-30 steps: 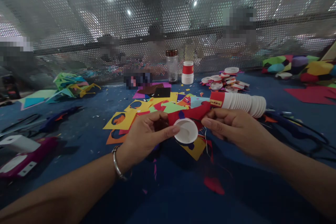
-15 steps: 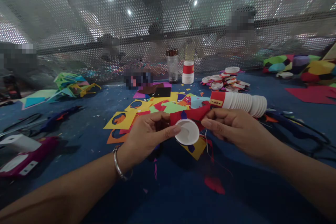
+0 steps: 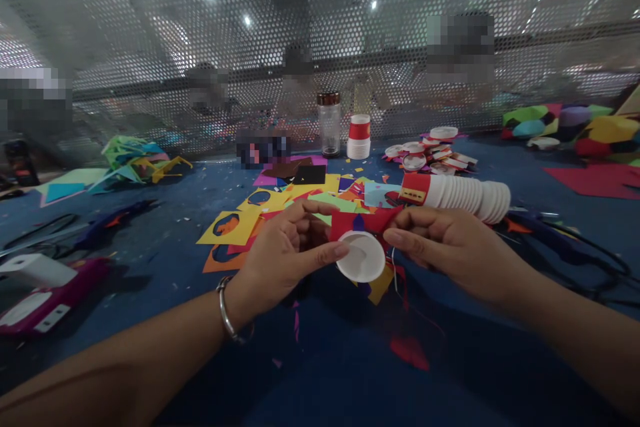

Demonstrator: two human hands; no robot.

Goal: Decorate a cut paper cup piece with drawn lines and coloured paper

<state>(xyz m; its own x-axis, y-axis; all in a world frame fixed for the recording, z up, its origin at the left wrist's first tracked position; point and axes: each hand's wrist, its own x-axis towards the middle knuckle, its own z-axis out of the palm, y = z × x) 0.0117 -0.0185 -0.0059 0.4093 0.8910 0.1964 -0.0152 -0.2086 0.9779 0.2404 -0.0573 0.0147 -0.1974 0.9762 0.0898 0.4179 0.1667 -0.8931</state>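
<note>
A white paper cup [image 3: 362, 260] is held over the blue table, its open mouth facing me. My left hand [image 3: 280, 247] has its thumb on the cup's left rim, while its index finger is raised and apart from the thumb. Red paper [image 3: 373, 220] with a small dark blue piece [image 3: 359, 222] lies along the cup's upper side. At the paper's right end, my right hand [image 3: 440, 240] pinches it between thumb and fingers. Just below the cup, a yellow paper scrap [image 3: 383, 287] shows in part.
Coloured paper sheets with cut-out holes [image 3: 230, 227] lie behind my left hand. Stacked paper cups [image 3: 465, 197] rest on their side at right. A glass bottle [image 3: 329, 127] stands at the back. Glue guns [image 3: 113, 223] with cables and a magenta box [image 3: 70, 297] flank the work.
The cup and red paper have shifted slightly right. My left index finger has lifted away from the paper's left end. The right hand has hardly moved.
</note>
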